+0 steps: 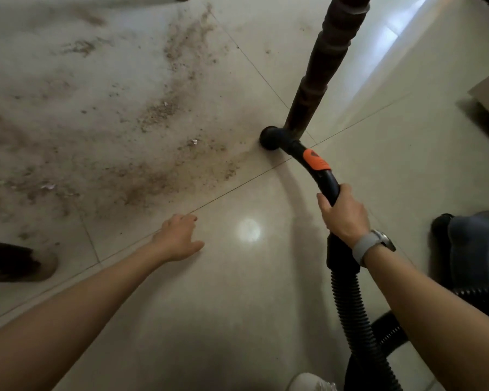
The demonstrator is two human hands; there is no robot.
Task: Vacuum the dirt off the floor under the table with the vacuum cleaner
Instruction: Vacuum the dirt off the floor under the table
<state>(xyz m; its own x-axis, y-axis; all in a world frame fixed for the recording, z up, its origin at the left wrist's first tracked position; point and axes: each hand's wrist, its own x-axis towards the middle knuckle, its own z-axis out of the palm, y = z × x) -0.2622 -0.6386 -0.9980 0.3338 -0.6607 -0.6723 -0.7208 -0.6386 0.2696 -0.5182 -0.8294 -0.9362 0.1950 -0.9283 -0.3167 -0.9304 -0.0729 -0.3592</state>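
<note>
Brown dirt point(158, 114) with small paper scraps is strewn in bands across the pale floor tiles, left of a dark turned table leg point(319, 69). The vacuum's round black nozzle point(270, 137) sits on the floor at the foot of that leg. A black wand with an orange slider point(315, 159) runs back from the nozzle. My right hand point(343, 213) grips the wand's handle, a grey watch on the wrist. A black ribbed hose point(356, 314) trails down from the handle. My left hand point(178, 238) rests on the floor with fingers spread, holding nothing.
Another dark leg foot point(14, 261) stands at the left edge. At the right is a grey-blue shape point(474, 246), possibly the vacuum body, with hose coils below it. A white shoe tip point(311, 383) shows at the bottom. A light spot point(249, 230) glints on the tile.
</note>
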